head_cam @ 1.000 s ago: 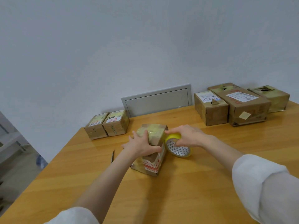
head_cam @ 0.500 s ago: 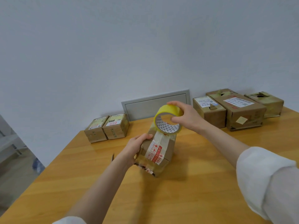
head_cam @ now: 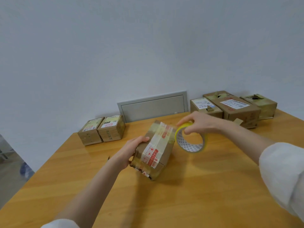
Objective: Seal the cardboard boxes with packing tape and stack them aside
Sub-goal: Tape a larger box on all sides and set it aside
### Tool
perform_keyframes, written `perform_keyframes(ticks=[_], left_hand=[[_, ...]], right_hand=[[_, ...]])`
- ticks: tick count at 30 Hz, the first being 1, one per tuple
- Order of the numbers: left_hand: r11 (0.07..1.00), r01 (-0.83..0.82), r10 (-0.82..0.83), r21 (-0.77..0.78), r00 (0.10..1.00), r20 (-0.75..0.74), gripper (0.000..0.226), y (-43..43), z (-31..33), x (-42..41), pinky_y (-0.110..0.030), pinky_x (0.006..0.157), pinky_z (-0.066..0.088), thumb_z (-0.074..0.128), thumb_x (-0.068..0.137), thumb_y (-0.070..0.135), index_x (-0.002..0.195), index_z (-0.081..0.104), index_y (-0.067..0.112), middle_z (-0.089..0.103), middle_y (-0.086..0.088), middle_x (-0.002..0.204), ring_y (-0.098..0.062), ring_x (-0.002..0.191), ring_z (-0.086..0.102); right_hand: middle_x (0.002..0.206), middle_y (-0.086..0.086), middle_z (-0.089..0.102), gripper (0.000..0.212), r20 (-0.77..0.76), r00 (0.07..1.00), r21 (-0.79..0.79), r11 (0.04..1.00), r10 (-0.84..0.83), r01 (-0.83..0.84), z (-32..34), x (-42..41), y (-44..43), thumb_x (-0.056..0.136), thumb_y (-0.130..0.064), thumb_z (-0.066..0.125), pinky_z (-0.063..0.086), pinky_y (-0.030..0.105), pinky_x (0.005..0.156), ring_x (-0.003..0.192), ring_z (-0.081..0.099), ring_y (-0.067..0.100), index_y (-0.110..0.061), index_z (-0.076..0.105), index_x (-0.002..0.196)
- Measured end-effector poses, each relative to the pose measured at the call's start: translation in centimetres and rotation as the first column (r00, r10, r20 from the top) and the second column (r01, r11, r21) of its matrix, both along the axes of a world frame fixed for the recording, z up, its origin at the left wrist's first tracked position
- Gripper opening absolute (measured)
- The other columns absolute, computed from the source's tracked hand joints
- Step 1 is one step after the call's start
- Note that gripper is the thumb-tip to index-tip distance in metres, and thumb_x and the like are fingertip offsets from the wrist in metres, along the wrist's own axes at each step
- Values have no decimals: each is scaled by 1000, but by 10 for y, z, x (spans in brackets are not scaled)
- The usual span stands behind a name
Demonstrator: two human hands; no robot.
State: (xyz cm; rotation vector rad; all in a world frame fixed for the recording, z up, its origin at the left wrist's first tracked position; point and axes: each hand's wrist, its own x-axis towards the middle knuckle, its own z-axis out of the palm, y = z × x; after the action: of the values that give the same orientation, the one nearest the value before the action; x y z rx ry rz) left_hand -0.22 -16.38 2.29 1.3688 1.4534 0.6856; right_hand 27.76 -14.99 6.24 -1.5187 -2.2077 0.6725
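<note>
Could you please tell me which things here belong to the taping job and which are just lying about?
In the job: held box, tape roll, two small boxes, back-right boxes.
Lying about: wall hatch, small dark item.

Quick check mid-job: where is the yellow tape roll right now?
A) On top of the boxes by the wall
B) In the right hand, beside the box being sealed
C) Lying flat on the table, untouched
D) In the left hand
B: the right hand grips the tape roll next to the box, which the left hand holds.
</note>
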Motion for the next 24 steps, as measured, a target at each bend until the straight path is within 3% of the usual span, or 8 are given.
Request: perform_keyframes(ticks=[3, 6, 8, 13, 17, 20, 22, 24], left_hand=[[1000, -8, 8, -7, 1000, 6, 38, 1, -1, -2, -34, 72, 47, 57, 83, 56, 106, 63, 27, 74, 3, 82, -19, 87, 67], [999, -3, 4, -33, 1000, 21, 39, 2, -2, -7, -34, 71, 49, 57, 82, 57, 105, 63, 26, 75, 2, 79, -18, 83, 68], [999, 11, -10, -44, 1000, 21, 41, 3, -4, -10, -35, 76, 50, 56, 82, 58, 105, 63, 25, 75, 1, 80, -19, 85, 67], [999, 45, -45, -25, 999, -1, 42, 6, -4, -9, -41, 86, 51, 56, 82, 57, 107, 63, 23, 74, 0, 81, -21, 89, 66], [998, 58, -58, -37, 998, -1, 46, 6, -3, -10, -45, 95, 49, 56, 81, 57, 108, 64, 21, 73, -3, 85, -22, 88, 66], [994, 70, -72, -81, 997, -23, 46, 5, 1, -14, -48, 97, 48, 53, 84, 57, 111, 62, 21, 73, -4, 90, -24, 92, 67], [993, 98, -104, -69, 991, -86, 48, 4, 9, -14, -48, 98, 48, 52, 87, 53, 121, 58, 21, 72, -4, 98, -23, 97, 66], [987, 146, -123, 70, 959, -256, 51, 5, 22, -8, -40, 96, 50, 54, 92, 43, 139, 46, 24, 63, -3, 123, -18, 105, 62]], right_hand=[[129, -15, 54, 48, -114, 993, -17, 1000, 22, -24, -16, -2, -3, 78, -22, 66, 34, 21, 88, 114, 45, 3, -40, 61, 122], [122, -24, 54, 48, -237, 971, -8, 1000, 26, -28, -14, 1, -5, 78, -22, 68, 33, 15, 86, 117, 45, -1, -46, 63, 119], [117, -23, 56, 46, -221, 975, -12, 999, 35, -38, -20, 1, -6, 77, -21, 67, 35, 15, 82, 110, 48, -4, -48, 65, 114], [103, -20, 57, 45, -150, 988, -33, 999, 20, -25, -33, -4, -9, 76, -17, 63, 37, 5, 51, 57, 45, -26, -47, 65, 109], [117, -17, 56, 46, -88, 995, -104, 993, 41, -51, -24, -6, -11, 74, -22, 61, 40, 9, 58, 75, 54, -15, -49, 63, 112], [115, -12, 57, 48, -44, 999, -102, 994, 27, -32, -22, -12, -13, 76, -19, 59, 38, 10, 45, 43, 47, -8, -47, 61, 115], [118, -6, 61, 50, -36, 999, -67, 998, 7, -10, -24, -17, -13, 76, -17, 56, 38, 12, 42, 37, 42, -2, -44, 61, 118], [122, -3, 63, 50, -38, 999, -39, 999, -6, 5, -26, -21, -12, 77, -16, 54, 40, 15, 45, 39, 43, -1, -43, 62, 118]])
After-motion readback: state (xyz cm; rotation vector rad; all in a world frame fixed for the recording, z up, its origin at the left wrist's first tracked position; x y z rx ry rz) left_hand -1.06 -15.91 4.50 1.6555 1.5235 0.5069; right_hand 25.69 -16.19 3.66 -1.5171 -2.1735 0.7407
